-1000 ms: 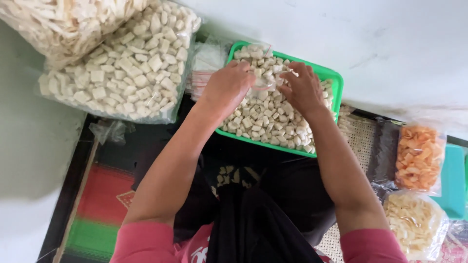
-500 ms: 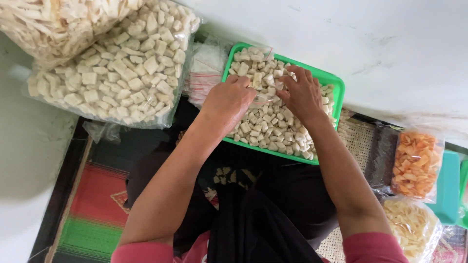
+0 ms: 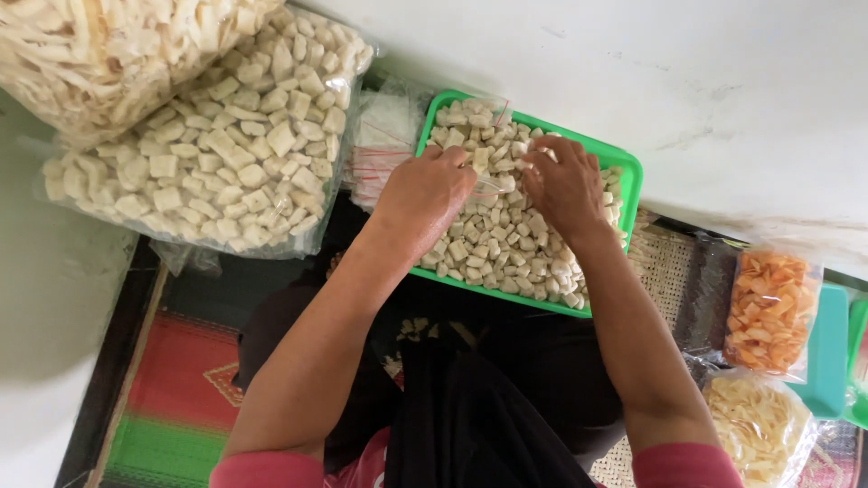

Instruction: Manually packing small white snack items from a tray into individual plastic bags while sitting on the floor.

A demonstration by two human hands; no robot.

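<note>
1. White wall (image 3: 633,72) fills the upper right of my frame; white floor (image 3: 45,298) runs down the left edge.
2. Two big clear sacks sit upper left: sack of strip crackers (image 3: 99,45) at the corner, sack of square crackers (image 3: 208,154) just below and touching it.
3. Striped mat (image 3: 181,389), red and green, lower left, partly under my legs.
4. Green tray (image 3: 624,176), upper centre, full of small pale cracker pieces (image 3: 506,253), its far edge against the wall.
5. Stack of empty clear bags (image 3: 384,136) with red seal lines, just left of the tray, between it and the square-cracker sack.
6. Bag of orange chips (image 3: 773,312) at the right edge; bag of pale chips (image 3: 764,425) below it, lower right. Teal block (image 3: 827,352) beside them.
7. Left hand (image 3: 425,194) over the tray's left half, fingers curled and pinching the edge of a small clear bag (image 3: 493,185).
8. Right hand (image 3: 565,185) over the tray's middle, fingers bent down, tips at the other side of the same bag and in the pieces; whether it grips the bag I cannot tell.
9. The small clear bag sits between both hands, just above the pieces, upper centre of frame, mostly see-through and hard to outline.
</note>
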